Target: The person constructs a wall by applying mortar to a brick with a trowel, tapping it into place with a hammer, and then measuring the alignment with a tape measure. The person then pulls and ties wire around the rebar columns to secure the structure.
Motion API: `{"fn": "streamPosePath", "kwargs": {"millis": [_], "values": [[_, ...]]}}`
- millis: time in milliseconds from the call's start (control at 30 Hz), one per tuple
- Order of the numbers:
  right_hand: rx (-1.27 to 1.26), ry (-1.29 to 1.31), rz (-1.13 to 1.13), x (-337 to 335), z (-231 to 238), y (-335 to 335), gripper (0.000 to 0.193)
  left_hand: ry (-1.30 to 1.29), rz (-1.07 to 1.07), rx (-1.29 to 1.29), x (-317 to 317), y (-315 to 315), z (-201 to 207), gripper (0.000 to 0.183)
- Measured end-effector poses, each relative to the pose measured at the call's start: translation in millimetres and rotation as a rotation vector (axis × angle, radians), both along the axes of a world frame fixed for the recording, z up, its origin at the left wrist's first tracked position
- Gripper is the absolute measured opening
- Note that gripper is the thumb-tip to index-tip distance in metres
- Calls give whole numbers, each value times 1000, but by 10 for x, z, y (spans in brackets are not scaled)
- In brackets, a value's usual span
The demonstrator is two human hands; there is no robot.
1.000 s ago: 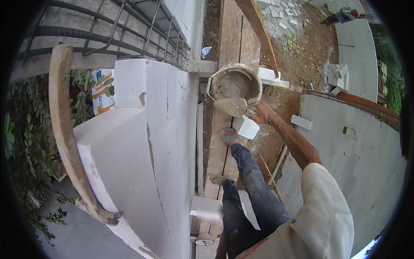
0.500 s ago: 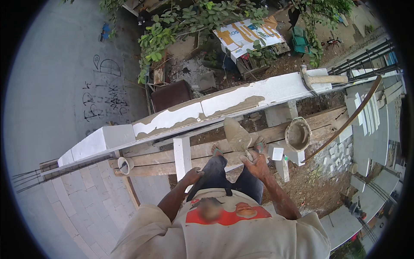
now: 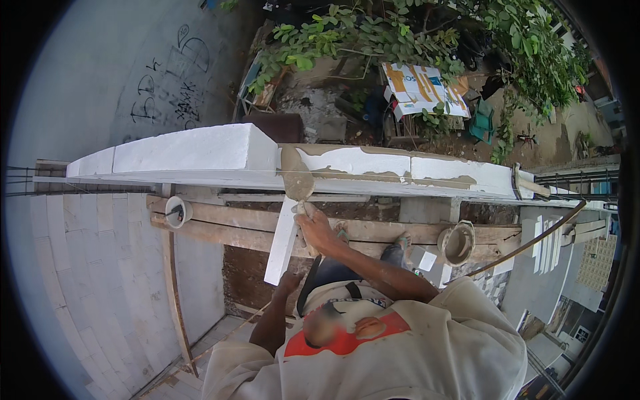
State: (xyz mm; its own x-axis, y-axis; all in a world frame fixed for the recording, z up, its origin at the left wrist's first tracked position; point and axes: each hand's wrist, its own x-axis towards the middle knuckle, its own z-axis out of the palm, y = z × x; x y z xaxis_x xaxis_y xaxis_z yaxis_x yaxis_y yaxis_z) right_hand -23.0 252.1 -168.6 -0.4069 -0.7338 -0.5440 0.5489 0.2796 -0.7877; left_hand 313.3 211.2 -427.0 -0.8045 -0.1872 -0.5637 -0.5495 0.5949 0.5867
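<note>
My right hand grips the handle of a mortar-smeared trowel. The trowel's blade reaches the top of a white block wall, beside the end of a taller white block. Grey mortar partly coats the lower course to the right. My left hand hangs low with fingers curled, close to the lower end of a loose white block; I see nothing in it. A thin string runs along the wall face.
Wooden planks lie under my feet. A white bucket stands left, a mortar bucket right. A hammer rests on the wall's right part. A long curved brown strip slants at right. Steel bars extend past the wall's end.
My right hand has carried the trowel left and up onto the wall, beside the taller block's end. The view has shifted left. My left hand sits slightly lower, still curled.
</note>
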Motion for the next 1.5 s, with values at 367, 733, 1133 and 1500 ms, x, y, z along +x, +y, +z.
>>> {"fn": "streamPosePath", "kwargs": {"millis": [367,733,1133,1500], "values": [[-54,320,-166,811,170,-723,39,254,8,-136,566,180,218,32],[-248,583,-205,1218,330,-1055,45,17,458,75,96,206,426,28],[-12,548,367,241,-1143,1260,55,-209,-58,158,-473,-52,577,26],[1028,615,-94,-325,-2948,5090,35,-363,-218,208,-2107,270,477,36]]}}
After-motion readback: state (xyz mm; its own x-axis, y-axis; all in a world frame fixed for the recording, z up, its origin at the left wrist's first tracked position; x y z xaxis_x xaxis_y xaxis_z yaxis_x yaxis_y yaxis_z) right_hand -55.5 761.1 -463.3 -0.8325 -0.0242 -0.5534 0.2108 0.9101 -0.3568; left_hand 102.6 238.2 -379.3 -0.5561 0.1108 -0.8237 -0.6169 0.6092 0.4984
